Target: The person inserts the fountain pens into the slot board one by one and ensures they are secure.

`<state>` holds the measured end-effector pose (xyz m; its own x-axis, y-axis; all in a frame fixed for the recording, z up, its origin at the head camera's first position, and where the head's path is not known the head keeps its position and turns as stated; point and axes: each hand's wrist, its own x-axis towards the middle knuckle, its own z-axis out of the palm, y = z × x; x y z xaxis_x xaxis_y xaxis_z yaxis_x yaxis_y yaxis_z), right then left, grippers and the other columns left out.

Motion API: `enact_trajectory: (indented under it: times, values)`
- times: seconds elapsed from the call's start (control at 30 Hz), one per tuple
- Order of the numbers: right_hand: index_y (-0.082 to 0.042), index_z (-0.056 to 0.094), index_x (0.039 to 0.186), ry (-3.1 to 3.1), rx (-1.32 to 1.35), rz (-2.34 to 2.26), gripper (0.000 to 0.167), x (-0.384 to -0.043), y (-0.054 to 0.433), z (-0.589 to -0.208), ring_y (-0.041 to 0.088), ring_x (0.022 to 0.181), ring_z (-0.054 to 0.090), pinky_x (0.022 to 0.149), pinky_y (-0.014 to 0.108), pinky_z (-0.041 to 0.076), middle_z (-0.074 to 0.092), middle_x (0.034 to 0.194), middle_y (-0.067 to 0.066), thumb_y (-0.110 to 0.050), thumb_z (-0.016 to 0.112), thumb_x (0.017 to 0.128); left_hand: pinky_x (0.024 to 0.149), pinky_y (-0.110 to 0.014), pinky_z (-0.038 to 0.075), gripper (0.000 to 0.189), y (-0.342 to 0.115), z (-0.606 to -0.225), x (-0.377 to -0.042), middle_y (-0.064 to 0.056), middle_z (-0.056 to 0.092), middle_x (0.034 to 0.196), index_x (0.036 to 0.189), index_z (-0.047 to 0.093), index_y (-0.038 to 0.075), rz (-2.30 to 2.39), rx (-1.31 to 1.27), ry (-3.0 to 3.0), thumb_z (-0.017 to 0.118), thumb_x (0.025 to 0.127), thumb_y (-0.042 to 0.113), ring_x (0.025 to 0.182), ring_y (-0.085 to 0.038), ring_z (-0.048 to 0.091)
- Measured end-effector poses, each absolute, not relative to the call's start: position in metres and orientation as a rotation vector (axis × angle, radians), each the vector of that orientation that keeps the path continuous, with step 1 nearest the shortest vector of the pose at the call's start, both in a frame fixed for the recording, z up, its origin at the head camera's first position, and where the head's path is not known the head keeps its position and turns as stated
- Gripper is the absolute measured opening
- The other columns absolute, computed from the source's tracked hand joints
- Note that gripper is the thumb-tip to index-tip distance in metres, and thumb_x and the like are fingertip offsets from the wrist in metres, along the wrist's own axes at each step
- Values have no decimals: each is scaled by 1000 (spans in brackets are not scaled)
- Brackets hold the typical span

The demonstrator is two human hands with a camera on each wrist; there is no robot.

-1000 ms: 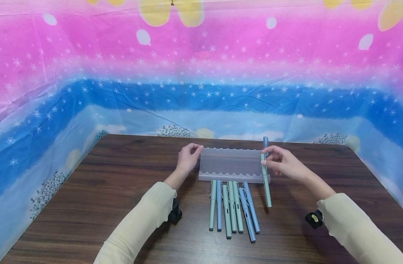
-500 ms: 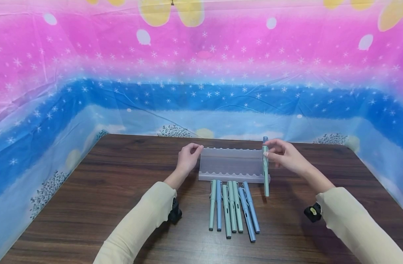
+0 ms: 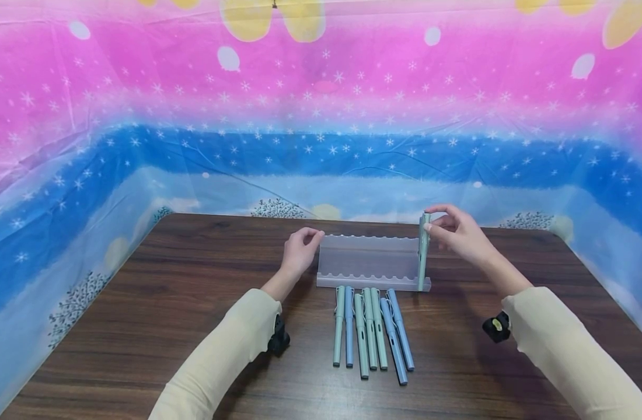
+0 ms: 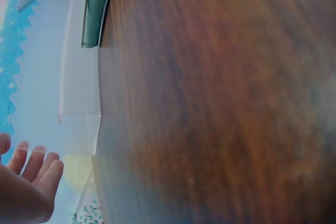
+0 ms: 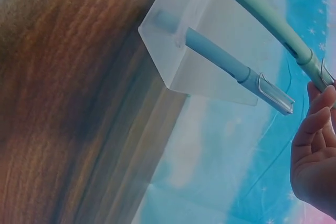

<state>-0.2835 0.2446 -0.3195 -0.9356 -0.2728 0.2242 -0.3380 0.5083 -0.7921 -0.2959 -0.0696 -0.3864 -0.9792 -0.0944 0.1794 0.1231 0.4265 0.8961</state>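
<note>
At the rack's upper left corner my left hand (image 3: 302, 248) pinches the edge of a clear frosted pen rack (image 3: 370, 256); in the left wrist view its fingers (image 4: 32, 167) lie behind the panel. My right hand (image 3: 460, 233) pinches a green fountain pen (image 3: 423, 251) by its capped top, holding it upright over the rack's right end. The right wrist view has this green pen (image 5: 265, 19) apart from a blue pen (image 5: 218, 56), which leans in the rack's end slot. From the head view that blue pen is mostly hidden behind the green one.
In front of the rack lie several capped pens side by side, green ones (image 3: 339, 326) and blue ones (image 3: 394, 338). They rest on a dark wooden table (image 3: 195, 303). A printed cloth (image 3: 321, 151) hangs behind the table's far edge.
My right hand has raised the green pen and moved it slightly away from me, from tilted in front of the rack to upright over its right end. The left hand stays put.
</note>
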Motion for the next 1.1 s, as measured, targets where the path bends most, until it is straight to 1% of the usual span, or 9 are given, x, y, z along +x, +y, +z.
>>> enact_trajectory:
  times: [0.2, 0.43, 0.53, 0.7, 0.77, 1.0, 1.1]
  values:
    - [-5, 44, 121, -2573, 571, 1414, 38, -283, 242, -313, 22, 56, 54, 48, 31, 45, 59, 92, 19, -19, 56, 88, 75, -33, 44, 26, -70, -386, -295, -6, 61, 94, 100, 62, 5, -1592, -32, -2471, 53, 89, 27, 83, -19, 55]
    - [2, 43, 119, -2471, 592, 1419, 34, -270, 230, -299, 15, 59, 56, 50, 28, 47, 57, 94, 27, -7, 54, 87, 75, -34, 44, 26, -70, -386, -296, -6, 61, 94, 100, 62, 5, -1586, -32, -2471, 53, 89, 28, 84, -20, 55]
    - [0, 45, 117, -2430, 592, 1414, 33, -274, 231, -306, 15, 59, 56, 51, 28, 48, 59, 92, 25, -6, 55, 86, 75, -34, 44, 26, -69, -386, -296, -6, 61, 94, 99, 62, 6, -1579, -31, -2472, 53, 89, 28, 84, -20, 55]
    - [-6, 47, 118, -2410, 592, 1361, 34, -285, 236, -329, 16, 56, 54, 49, 28, 47, 61, 89, 16, -12, 57, 86, 75, -34, 44, 25, -69, -386, -296, -5, 61, 94, 98, 62, 7, -1588, -27, -2468, 53, 89, 28, 84, -19, 55]
    - [-6, 47, 118, -2410, 593, 1338, 34, -286, 236, -334, 17, 55, 54, 47, 29, 46, 61, 89, 15, -12, 57, 86, 75, -34, 44, 25, -69, -386, -297, -5, 61, 94, 98, 62, 6, -1593, -30, -2465, 53, 89, 28, 84, -19, 55]
    - [0, 47, 115, -2419, 636, 1300, 30, -268, 224, -328, 16, 53, 51, 46, 29, 44, 60, 87, 20, -4, 55, 86, 73, -33, 45, 26, -70, -386, -296, -6, 61, 93, 99, 62, 6, -1606, -25, -2466, 53, 89, 28, 83, -19, 56]
    - [0, 47, 114, -2443, 634, 1285, 30, -263, 220, -324, 16, 54, 52, 48, 30, 45, 60, 86, 20, -2, 55, 86, 73, -33, 45, 26, -70, -386, -296, -5, 61, 93, 99, 62, 6, -1613, -19, -2467, 53, 89, 28, 82, -19, 56]
